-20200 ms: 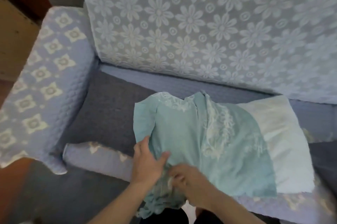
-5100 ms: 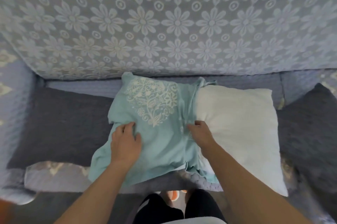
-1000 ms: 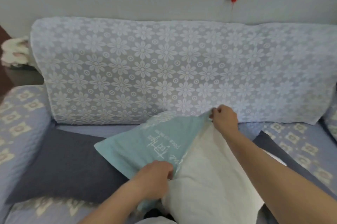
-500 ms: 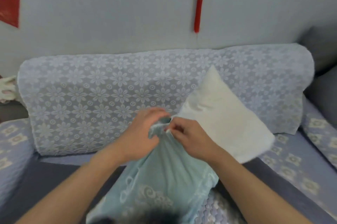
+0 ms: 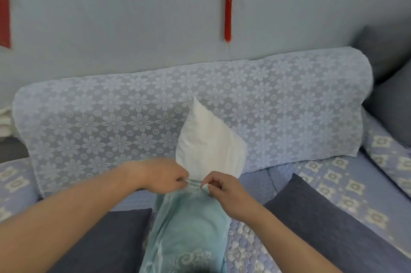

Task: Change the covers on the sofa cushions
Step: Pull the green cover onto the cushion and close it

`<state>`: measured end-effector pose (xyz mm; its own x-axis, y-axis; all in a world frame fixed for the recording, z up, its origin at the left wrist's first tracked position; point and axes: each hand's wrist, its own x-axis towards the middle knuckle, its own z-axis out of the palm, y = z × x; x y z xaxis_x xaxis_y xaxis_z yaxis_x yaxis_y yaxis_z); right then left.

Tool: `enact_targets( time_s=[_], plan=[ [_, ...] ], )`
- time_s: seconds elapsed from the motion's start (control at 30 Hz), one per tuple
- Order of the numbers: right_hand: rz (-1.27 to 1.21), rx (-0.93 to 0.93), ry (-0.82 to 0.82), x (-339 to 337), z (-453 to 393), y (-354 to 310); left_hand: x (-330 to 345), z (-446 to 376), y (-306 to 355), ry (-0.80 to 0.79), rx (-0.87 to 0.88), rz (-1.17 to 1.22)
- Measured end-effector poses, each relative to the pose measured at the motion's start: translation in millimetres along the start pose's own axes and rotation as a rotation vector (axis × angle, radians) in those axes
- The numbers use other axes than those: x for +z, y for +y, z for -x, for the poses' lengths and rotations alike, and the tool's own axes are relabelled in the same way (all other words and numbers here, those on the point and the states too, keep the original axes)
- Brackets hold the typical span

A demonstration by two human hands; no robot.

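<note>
Behind sofa (image 5: 289,103), pale wall (image 5: 133,17)

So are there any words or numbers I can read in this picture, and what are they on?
None can be read.
Teal cushion cover: white curly embroidery near the bottom edge, too blurred to tell whether it is letters or only a pattern.
Red paper on the wall: cut off at the frame edge, no writing shows.
Red tassel on the wall: no writing.
</note>
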<state>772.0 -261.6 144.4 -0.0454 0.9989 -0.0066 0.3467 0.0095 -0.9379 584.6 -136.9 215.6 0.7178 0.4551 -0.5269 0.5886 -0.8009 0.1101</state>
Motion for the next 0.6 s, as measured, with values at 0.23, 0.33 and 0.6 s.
enact_targets(
  time_s=[0.23, 0.33, 0.6],
  plan=[
    [0.413, 0.234, -0.176, -20, 15, 78, 2, 48, -12, 0.096, 0.105, -0.092],
    [0.662, 0.243, -0.294, -41, 17, 96, 2, 70, -39, 0.108, 0.028, 0.022],
    [0.03, 0.553, -0.318, 35, 3, 116, 42, 109, -55, 0.125, -0.105, -0.01]
  ],
)
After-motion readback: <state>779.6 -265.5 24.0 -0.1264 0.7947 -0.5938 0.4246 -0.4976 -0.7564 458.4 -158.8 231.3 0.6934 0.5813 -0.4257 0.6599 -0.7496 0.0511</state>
